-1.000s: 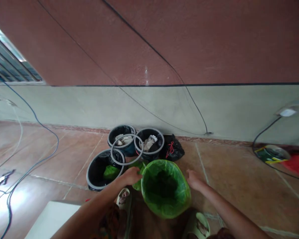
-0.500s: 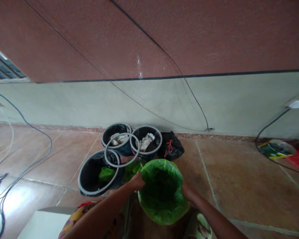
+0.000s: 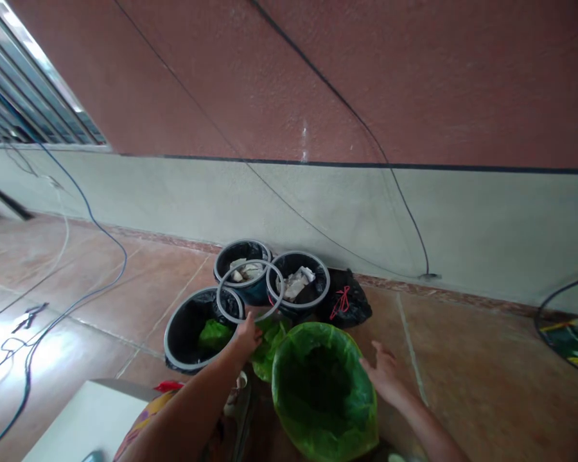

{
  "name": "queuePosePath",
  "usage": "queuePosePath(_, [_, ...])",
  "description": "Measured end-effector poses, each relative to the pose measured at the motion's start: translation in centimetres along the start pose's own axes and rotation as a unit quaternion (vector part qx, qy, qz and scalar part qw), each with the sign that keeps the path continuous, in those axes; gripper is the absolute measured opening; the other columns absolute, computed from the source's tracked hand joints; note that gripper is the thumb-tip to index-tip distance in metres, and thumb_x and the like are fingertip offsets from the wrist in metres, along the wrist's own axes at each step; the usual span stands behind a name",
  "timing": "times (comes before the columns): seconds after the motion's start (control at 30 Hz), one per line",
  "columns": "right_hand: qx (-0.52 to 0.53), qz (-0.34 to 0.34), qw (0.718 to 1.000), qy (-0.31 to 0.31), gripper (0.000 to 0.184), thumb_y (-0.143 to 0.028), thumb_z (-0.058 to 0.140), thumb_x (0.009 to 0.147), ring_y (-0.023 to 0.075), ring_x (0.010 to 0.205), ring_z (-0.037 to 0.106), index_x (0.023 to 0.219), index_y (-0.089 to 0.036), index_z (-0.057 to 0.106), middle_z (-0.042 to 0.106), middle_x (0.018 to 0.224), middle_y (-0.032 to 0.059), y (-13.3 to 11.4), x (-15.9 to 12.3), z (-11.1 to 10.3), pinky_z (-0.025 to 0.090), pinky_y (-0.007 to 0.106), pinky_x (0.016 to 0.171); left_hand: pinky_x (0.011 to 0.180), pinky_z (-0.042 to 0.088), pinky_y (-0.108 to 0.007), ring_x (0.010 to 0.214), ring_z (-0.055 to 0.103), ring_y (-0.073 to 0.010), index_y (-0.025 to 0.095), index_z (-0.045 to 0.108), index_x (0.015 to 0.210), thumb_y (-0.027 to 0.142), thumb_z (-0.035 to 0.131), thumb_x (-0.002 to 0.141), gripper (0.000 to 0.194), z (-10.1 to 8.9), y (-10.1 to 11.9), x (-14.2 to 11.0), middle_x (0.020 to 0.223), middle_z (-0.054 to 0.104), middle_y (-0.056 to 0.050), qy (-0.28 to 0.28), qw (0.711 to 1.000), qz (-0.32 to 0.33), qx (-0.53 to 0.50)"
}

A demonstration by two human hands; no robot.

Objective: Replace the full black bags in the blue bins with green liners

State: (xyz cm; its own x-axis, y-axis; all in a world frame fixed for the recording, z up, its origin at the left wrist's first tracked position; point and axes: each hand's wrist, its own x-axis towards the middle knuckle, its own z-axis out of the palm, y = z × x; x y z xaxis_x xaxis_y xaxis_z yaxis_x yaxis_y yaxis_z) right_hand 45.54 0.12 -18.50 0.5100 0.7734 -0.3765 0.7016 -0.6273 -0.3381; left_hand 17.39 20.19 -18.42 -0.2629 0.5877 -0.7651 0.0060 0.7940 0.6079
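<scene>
A bin lined with a green plastic bag (image 3: 325, 391) stands before me, the bag folded over its rim. Its inside is dark. My right hand (image 3: 385, 372) is open at the bin's right side, fingers spread and nothing in them. My left hand (image 3: 248, 335) is at the near edge of a grey rim ring (image 3: 280, 298), fingers partly apart; whether they touch the ring I cannot tell. That ring lies across the tops of the black-lined bins. Loose green plastic bags (image 3: 268, 350) lie on the floor between my left hand and the green-lined bin.
Two black-lined bins (image 3: 243, 242) (image 3: 326, 276) holding waste stand near the wall. Another black-lined bin (image 3: 168, 343) at left holds a green bag. A tied black bag (image 3: 351, 308) sits beside them. Cables (image 3: 118, 279) cross the floor at left; a white box (image 3: 91, 417) is near my leg.
Both hands have let go of the green-lined bin's rim. My left hand has moved left and up to the grey ring; my right hand has opened and drawn off to the right.
</scene>
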Motion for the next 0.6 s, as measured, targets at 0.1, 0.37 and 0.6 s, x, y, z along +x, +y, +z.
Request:
queuePosePath(0.1, [-0.005, -0.015, 1.0, 0.002, 0.061, -0.036, 0.042, 0.089, 0.0293, 0.122, 0.055, 0.14, -0.004, 0.036, 0.059, 0.128, 0.0223, -0.6, -0.2, -0.8, 0.041, 0.04, 0.099, 0.069, 0.046, -0.03, 0.091, 0.064, -0.0226, 0.019, 0.054, 0.089, 0.031, 0.054, 0.083, 0.013, 0.0, 1.2, 0.3, 0.094, 0.065, -0.008, 0.018, 0.998, 0.017, -0.065])
queuePosePath(0.37, [-0.003, -0.038, 0.999, 0.021, 0.053, -0.034, 0.046, 0.088, 0.0291, 0.116, 0.059, 0.134, -0.008, 0.044, 0.06, 0.126, 0.0204, -1.5, -0.8, -1.8, 0.043, 0.04, 0.098, 0.064, 0.048, -0.027, 0.064, 0.064, -0.0139, 0.018, 0.052, 0.076, 0.019, 0.05, 0.078, 0.003, 0.1, 4.0, -1.2, 0.072, 0.062, -0.002, 0.004, 0.987, 0.062, -0.148])
queuePosePath(0.6, [0.215, 0.01, 0.973, 0.081, 0.057, -0.053, 0.039, 0.089, 0.0286, 0.103, 0.065, 0.129, -0.014, 0.047, 0.063, 0.121, 0.0177, -3.2, -0.9, -4.3, 0.047, 0.043, 0.094, 0.06, 0.048, -0.022, 0.059, 0.061, -0.0112, 0.015, 0.053, 0.071, 0.024, 0.056, 0.072, 0.009, -1.5, 6.1, -8.2, 0.067, 0.064, -0.003, -0.161, 0.963, 0.163, -0.14])
